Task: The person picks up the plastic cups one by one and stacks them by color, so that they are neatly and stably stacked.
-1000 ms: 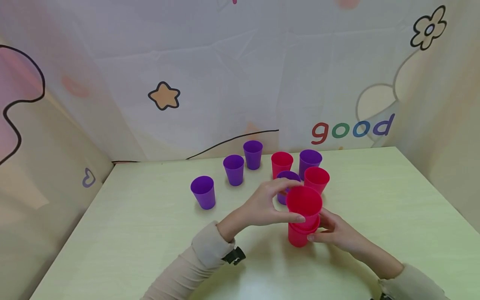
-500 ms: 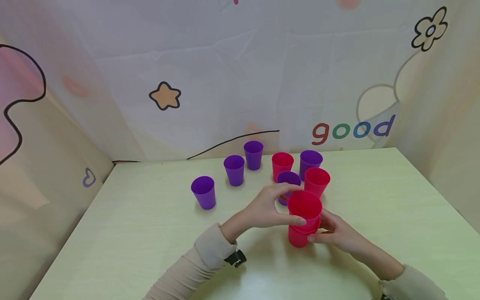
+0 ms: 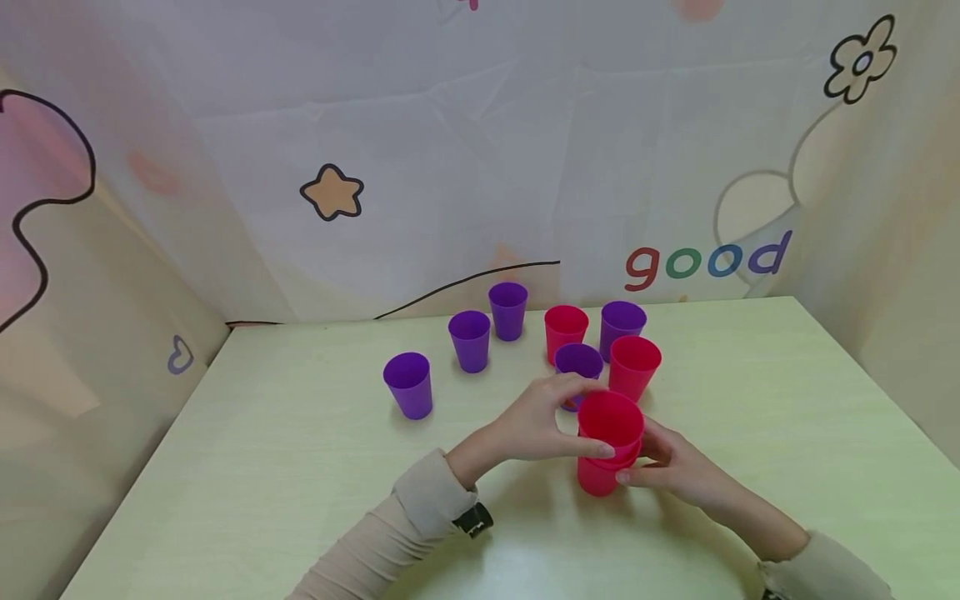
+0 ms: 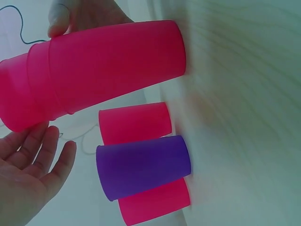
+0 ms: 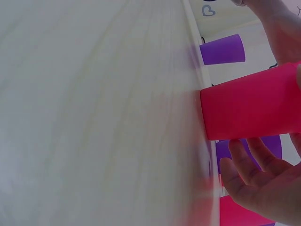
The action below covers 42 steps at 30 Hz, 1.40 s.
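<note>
My left hand (image 3: 528,425) grips a red plastic cup (image 3: 611,421) near its rim, thumb on the near side. That cup sits mostly down inside a lower red cup (image 3: 596,478), which stands upright on the table. Around the lower cup's right side, my right hand (image 3: 686,467) holds it between thumb and fingers. In the left wrist view, rim lines close together show on the red stack (image 4: 113,61); how many cups are nested is hard to tell. The right wrist view shows the lower cup's base (image 5: 225,113) on the table, right-hand fingers (image 5: 242,165) along its side.
Behind the stack stand a purple cup (image 3: 579,360), a red cup (image 3: 632,371), another red cup (image 3: 564,329) and another purple cup (image 3: 622,325). Further left are three purple cups, the nearest one (image 3: 408,387) apart. A printed cloth (image 3: 450,167) hangs behind the table (image 3: 262,467).
My left hand has moved down a little, lowering the upper red cup deeper into the lower one. My right hand and the other cups have stayed in place.
</note>
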Each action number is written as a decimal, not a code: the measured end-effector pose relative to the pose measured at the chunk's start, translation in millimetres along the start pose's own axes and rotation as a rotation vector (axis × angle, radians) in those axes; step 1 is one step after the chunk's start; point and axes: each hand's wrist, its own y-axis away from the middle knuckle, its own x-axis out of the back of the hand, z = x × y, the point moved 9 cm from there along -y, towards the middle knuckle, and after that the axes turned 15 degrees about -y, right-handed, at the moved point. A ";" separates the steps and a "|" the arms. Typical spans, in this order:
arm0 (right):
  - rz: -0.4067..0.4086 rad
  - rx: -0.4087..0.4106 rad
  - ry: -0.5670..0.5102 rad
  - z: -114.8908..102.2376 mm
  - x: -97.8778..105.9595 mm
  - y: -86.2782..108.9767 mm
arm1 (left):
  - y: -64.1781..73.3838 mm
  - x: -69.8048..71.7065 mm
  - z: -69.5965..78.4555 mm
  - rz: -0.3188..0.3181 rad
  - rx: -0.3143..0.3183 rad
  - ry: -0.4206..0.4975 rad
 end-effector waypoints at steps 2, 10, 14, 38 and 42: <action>-0.001 0.005 0.001 -0.3 0.2 -0.2 | 0.0 -1.7 -0.7 -0.006 0.004 -0.016; 0.011 -0.017 0.001 1.6 1.4 0.9 | 1.8 -7.7 -3.2 -0.028 0.039 -0.043; 0.016 -0.024 0.004 2.5 1.7 1.0 | 2.9 -11.0 -5.0 -0.038 0.053 -0.042; 0.027 -0.034 0.007 1.6 1.6 0.7 | -1.6 16.7 -14.5 0.084 -0.014 -0.024; 0.027 -0.027 0.003 1.4 1.0 0.1 | -3.4 21.4 -26.9 0.117 0.011 -0.033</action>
